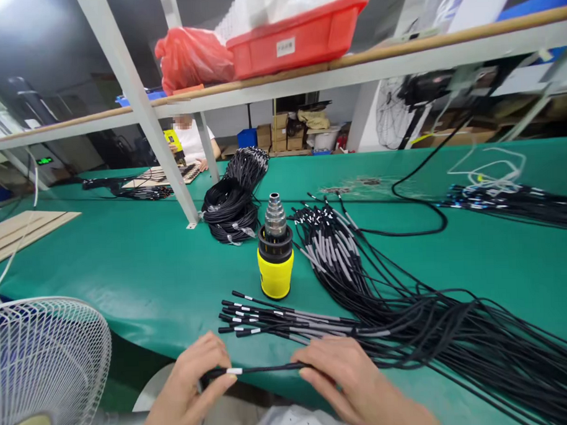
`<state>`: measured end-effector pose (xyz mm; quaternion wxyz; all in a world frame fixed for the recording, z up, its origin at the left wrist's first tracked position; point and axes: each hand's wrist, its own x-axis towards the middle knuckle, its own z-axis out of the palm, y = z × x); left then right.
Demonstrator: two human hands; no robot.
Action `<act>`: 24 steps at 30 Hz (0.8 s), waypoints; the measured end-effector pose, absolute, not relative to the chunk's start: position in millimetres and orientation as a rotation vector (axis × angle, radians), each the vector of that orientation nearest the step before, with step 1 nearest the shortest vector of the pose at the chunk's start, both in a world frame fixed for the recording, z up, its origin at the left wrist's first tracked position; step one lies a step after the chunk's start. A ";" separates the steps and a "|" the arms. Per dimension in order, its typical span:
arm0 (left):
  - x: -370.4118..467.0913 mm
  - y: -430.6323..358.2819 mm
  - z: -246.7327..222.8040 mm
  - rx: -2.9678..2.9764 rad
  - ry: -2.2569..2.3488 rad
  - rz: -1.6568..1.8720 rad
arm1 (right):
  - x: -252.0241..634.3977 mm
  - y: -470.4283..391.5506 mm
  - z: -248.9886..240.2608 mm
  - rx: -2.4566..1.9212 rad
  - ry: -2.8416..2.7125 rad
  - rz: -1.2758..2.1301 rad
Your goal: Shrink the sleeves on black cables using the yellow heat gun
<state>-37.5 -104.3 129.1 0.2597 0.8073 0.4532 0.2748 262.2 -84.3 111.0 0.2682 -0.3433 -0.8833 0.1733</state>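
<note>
Between my two hands a black cable (265,368) is stretched level along the table's front edge. My left hand (196,377) pinches its end, just left of a white label (234,371). Farther along the same cable, my right hand (340,372) grips it between thumb and fingers. Just beyond my hands lies a row of black cables with white labels and grey sleeves (315,317). A yellow and black heat gun (276,268) stands upright behind them, its stepped metal nozzle (275,216) pointing up.
A large bundle of sleeved cables (331,248) spreads right over the green table (141,273). Coiled black cable (230,208) lies by a shelf post (140,112). A white fan (47,363) stands at left. Across the table a person (195,141) holds a yellow tool. Overhead is a red bin (300,41).
</note>
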 end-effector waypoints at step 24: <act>-4.7 -11.0 73.1 2.284 1.550 0.444 | 238.9 -42.6 67.2 -1.105 -2.407 0.253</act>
